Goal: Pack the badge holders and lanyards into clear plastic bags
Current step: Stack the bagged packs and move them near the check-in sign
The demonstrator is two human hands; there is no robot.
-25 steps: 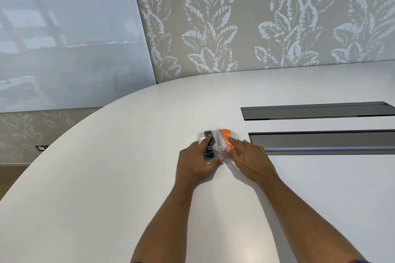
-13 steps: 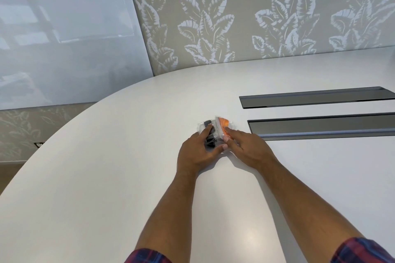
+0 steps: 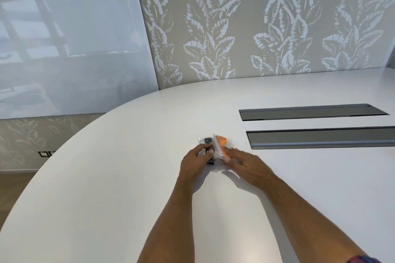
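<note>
Leaf-patterned wallpaper [image 3: 213,28] and a glossy pale wall panel [image 3: 64,38] rise behind the broad white rounded bench [image 3: 106,188], which carries two long dark recessed slots [image 3: 310,111] to our right. Near the middle of the bench lie two small clear plastic bags side by side and touching: the clear bag with black contents [image 3: 206,141] on the left and the clear bag with orange contents [image 3: 222,142] on the right. We take these contents to be lanyards or badge holders, though they are too small to tell apart.

Our left hand [image 3: 195,164] curls its fingers over the black-filled bag, gripping it against the bench. Our right hand [image 3: 245,166] lies flatter, its straight fingers pressing on the near edge of the orange-filled bag rather than closing round it.

Slippery film is the main risk, we judge. Pressing on smooth plastic over a glossy bench could let the orange bag skid out toward the nearer slot. Lifting the black bag by its film alone could let the contents slide out if its mouth is unsealed; we cannot see whether either bag is closed. Since the bags touch, moving one may drag the other along.
</note>
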